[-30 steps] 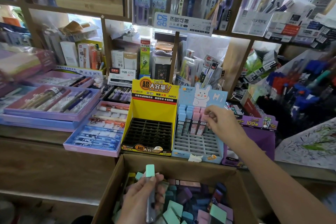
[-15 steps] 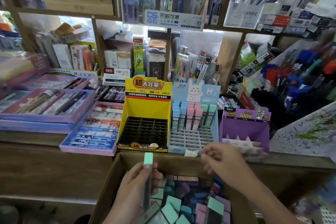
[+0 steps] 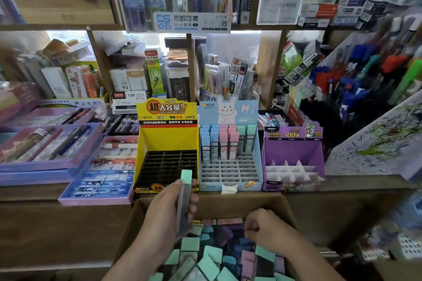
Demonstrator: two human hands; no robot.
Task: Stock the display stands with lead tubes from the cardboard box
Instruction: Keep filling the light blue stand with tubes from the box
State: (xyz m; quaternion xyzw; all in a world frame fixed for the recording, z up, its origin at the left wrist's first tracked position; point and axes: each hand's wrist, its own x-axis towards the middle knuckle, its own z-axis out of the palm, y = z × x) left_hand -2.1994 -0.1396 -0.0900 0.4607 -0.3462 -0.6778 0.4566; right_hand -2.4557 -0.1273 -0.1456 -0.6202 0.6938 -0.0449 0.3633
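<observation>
The left hand grasps a tube with a mint cap, held upright with the cap at 12 o'clock, in front of the yellow stand. The right hand is at 3 o'clock from it, low over the box, with fingers curled downward; I cannot tell if they pinch something. The box sits at 6 o'clock of the view and holds many loose tubes, mint, blue, pink and purple. At 12 o'clock from the box is the blue stand, with upright tubes in its back rows. The purple stand is at 3 o'clock from the blue one, just beside it
</observation>
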